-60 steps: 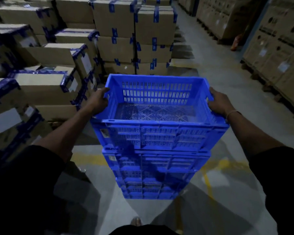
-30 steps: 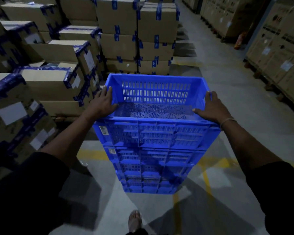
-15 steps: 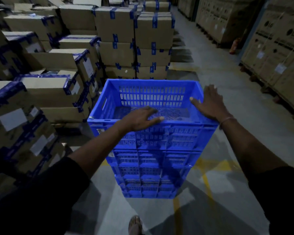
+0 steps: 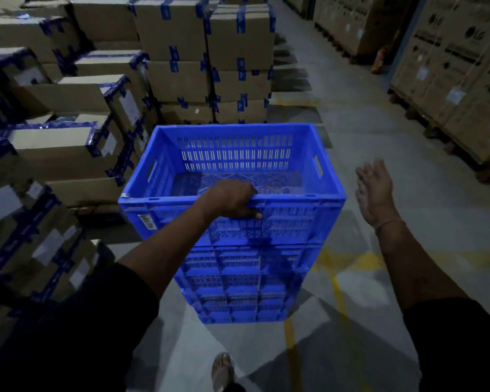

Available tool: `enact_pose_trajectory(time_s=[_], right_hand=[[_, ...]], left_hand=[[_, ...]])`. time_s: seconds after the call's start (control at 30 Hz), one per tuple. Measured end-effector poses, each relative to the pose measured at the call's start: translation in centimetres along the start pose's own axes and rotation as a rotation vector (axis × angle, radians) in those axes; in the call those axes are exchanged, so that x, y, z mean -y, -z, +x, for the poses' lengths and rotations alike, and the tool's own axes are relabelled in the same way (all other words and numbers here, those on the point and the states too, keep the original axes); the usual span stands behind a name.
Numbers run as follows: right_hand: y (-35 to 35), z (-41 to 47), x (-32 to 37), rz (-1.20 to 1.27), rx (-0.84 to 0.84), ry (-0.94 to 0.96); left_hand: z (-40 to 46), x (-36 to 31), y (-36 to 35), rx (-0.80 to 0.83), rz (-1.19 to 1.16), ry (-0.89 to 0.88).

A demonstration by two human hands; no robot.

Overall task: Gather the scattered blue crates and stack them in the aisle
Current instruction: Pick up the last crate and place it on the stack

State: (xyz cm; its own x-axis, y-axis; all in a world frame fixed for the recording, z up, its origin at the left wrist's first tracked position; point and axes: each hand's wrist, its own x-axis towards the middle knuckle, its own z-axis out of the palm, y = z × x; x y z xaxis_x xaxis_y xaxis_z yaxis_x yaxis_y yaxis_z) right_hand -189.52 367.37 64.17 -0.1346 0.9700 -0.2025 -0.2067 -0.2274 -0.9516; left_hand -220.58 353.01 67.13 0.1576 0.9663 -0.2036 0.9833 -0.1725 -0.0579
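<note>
Left hand [image 4: 230, 198] on slotted, seemingly plastic crate [image 4: 309, 176]

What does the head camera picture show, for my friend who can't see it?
A person's left hand grips the near rim of the top blue crate, which is empty and sits on a stack of blue crates on a grey warehouse floor. Their right hand hangs open in the air beside the stack, touching nothing. Taped cardboard boxes are piled on the left.
</note>
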Motion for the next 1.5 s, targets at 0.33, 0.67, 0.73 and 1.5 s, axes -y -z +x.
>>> enact_pose_trajectory(time_s=[0.33,0.67,0.73,1.5], right_hand=[[-2.0,-3.1,-6.7,0.121,0.176,-0.15],[-3.9,-3.6,-7.2,0.131,0.149,-0.166],[-3.2,-3.5,-6.2,0.106,0.142,-0.14],[-13.4,-5.8,-2.9,-1.707,0.174,0.648]], left_hand=[[0.1,0.3,0.2,-0.027,0.011,-0.028],[0.5,0.7,-0.3,-0.047,0.01,-0.012],[0.6,0.6,-0.3,-0.054,0.017,0.0],[-6.8,4.9,-2.3,-0.455,-0.053,0.146]])
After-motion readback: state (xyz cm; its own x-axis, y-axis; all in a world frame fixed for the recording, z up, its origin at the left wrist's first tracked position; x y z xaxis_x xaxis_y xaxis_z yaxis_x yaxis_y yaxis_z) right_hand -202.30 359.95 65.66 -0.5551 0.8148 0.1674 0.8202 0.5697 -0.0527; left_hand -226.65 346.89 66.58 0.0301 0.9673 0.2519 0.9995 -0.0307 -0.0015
